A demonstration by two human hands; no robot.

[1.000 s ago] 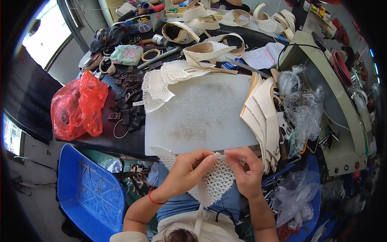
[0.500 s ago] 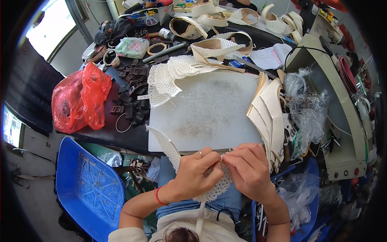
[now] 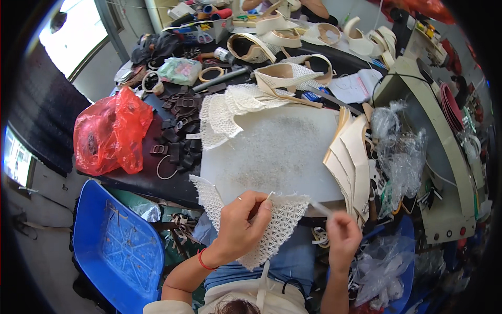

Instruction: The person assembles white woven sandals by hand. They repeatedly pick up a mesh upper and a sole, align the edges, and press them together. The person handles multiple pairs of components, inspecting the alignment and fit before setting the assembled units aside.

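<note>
Lattice piece pinched at white board's near edge.
Left hand (image 3: 241,222) grasping cream lattice piece (image 3: 274,227); right hand (image 3: 342,238) clenched on thin pale strip (image 3: 320,208), apart from lattice.

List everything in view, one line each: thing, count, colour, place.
lattice mesh piece: one, cream, held at the near table edge
thin strip: one, pale, pinched right of the mesh piece
cutting board: one, white, table centre
mesh stack: one pile, cream, behind the board
leather panels: one fanned stack, cream, right of the board
plastic bag: one, red, left
buckled straps: many, dark brown, beside the bag
chair: one, blue, lower left
left hand: grips the mesh piece
right hand: pinches the strip
</note>
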